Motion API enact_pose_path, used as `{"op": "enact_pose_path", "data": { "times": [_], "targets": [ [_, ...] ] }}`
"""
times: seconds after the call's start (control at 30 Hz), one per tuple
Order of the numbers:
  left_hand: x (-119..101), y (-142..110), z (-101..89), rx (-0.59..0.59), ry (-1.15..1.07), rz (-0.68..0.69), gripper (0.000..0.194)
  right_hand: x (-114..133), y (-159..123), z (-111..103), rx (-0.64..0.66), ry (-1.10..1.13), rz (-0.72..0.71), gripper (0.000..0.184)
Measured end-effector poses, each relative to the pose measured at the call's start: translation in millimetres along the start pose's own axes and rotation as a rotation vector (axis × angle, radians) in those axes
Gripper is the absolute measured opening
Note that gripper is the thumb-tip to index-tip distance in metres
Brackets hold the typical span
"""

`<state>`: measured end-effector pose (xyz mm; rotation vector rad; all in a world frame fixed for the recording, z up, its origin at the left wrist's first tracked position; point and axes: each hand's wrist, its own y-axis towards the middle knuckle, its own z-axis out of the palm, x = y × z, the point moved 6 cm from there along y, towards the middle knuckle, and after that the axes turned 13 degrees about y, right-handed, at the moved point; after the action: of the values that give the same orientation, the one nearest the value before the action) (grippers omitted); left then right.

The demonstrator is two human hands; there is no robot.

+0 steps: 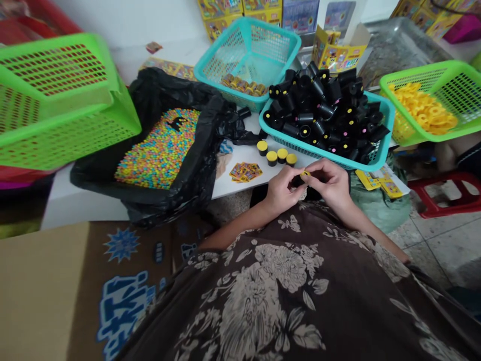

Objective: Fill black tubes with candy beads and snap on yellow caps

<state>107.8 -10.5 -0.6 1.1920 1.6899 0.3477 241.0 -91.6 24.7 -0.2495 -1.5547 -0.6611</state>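
My left hand (282, 189) and my right hand (330, 184) meet over the table's front edge, fingers pinched together on one small black cylinder with a yellow spot (305, 173). Most of that piece is hidden by my fingers. Just beyond my left hand stand several short black cups with yellow tops (281, 155). Left of them lies a small fanned pile of printed yellow stickers or cards (245, 172). Behind my right hand a turquoise basket (334, 161) is heaped with black cylinders (319, 110), some marked with yellow or pink dots.
A black-lined tray (101, 180) holds many coloured candy-like beads (161, 150). Green baskets stand at left (63, 135) and right, the right one with yellow plastic parts (424, 110). Behind is another turquoise basket (244, 30) with small wrapped pieces. A red stool (443, 198) stands on the floor.
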Motion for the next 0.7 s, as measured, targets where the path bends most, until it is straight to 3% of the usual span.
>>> {"op": "enact_pose_path", "data": {
  "times": [0.17,0.4,0.47,0.6,0.7],
  "targets": [
    [-5.2,2.0,-7.8,-0.067,0.051,0.082,0.029,-21.7,-4.3,7.1,0.041,0.271,0.287,0.033],
    [-5.8,1.3,-5.8,-0.057,0.015,0.097,0.027,-36.0,-11.0,16.5,0.065,0.419,0.457,0.036],
    [-2.7,0.3,-4.2,-0.011,-0.058,0.036,0.029,-37.3,-10.9,15.3,0.044,0.458,0.449,0.038],
    [9.6,-0.8,1.2,0.149,-0.391,-0.244,0.047,-34.3,-7.8,6.1,0.013,0.367,0.324,0.041],
    [12.5,-0.5,6.6,0.279,-0.544,-0.418,0.038,-29.1,-7.7,3.1,0.049,0.235,0.223,0.048]
  ]
}}
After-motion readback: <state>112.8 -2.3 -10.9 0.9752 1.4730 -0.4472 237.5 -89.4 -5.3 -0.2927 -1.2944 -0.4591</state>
